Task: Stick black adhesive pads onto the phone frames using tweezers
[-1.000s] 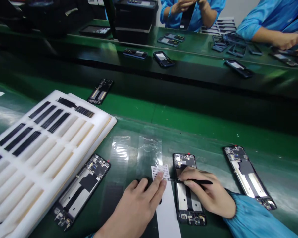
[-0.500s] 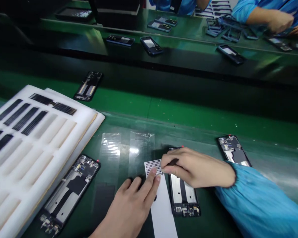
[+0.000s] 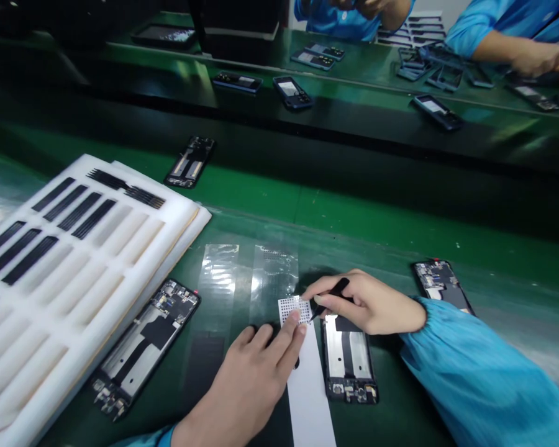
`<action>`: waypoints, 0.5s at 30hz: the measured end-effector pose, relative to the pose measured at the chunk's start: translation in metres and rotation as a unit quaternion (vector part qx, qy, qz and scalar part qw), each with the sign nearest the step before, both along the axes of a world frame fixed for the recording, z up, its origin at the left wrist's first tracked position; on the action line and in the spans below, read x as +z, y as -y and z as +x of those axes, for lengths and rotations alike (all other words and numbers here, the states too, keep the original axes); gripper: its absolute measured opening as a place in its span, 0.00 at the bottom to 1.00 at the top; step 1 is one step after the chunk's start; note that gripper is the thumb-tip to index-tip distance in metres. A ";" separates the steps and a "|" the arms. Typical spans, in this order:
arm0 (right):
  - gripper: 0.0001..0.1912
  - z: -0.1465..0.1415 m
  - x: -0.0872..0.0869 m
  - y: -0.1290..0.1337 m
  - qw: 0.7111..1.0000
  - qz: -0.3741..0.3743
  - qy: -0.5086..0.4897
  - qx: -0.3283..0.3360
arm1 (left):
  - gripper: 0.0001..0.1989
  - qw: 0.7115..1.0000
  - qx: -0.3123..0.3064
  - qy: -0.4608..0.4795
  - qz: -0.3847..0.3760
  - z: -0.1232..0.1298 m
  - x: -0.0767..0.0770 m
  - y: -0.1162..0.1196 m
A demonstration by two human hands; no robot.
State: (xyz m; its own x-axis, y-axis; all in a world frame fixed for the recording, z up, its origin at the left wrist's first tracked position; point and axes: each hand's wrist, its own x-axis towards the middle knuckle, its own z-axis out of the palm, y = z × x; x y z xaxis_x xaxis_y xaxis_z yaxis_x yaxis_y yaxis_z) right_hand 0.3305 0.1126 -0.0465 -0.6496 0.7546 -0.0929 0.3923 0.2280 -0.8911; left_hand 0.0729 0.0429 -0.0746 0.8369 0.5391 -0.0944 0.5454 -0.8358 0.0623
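Note:
My left hand (image 3: 256, 379) lies over a white strip (image 3: 310, 397), its fingers stretched out and fingertips pressing on the strip's upper end. Rows of small dark dots (image 3: 289, 305) cover that end. Between the thumb and fingers of my right hand (image 3: 361, 301) are black tweezers (image 3: 338, 288), their tip down at the right edge of the dotted part. Directly under and beside my right hand is an opened phone body (image 3: 347, 360), its upper part hidden by the hand. A small black spot beside my left fingers is too covered to identify.
White foam trays (image 3: 135, 261) with black strips in slots stand at left. Another opened phone (image 3: 144, 347) lies beside them, one (image 3: 442, 285) at right, one (image 3: 190, 161) farther back. Clear film sheets (image 3: 218, 273) lie mid-table. Co-workers' hands (image 3: 540, 59) are across the bench.
The whole view has shifted a little. My right hand has tilted, so the tweezers and their tip now show at the dotted part. My left hand stays on the strip.

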 end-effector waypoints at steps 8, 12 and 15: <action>0.17 0.004 -0.014 0.010 0.996 -0.057 -0.036 -0.065 | 0.33 1.000 0.006 0.010 -0.004 -0.001 -0.004 0.003; 0.16 0.005 -0.014 0.011 0.993 -0.076 -0.061 -0.072 | 0.32 1.000 -0.001 0.003 0.004 0.000 0.002 -0.001; 0.16 0.007 -0.012 0.010 0.991 -0.084 -0.075 -0.076 | 0.31 1.000 -0.001 0.003 0.009 0.000 0.003 -0.002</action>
State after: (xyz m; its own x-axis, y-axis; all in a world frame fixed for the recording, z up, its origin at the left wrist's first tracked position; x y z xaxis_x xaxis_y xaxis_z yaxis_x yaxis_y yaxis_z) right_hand 0.3372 0.1028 -0.0587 -0.5461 0.8265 -0.1369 0.2717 0.0201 -0.9622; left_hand 0.0733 0.0450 -0.0720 0.8386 0.5388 -0.0797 0.5432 -0.8381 0.0497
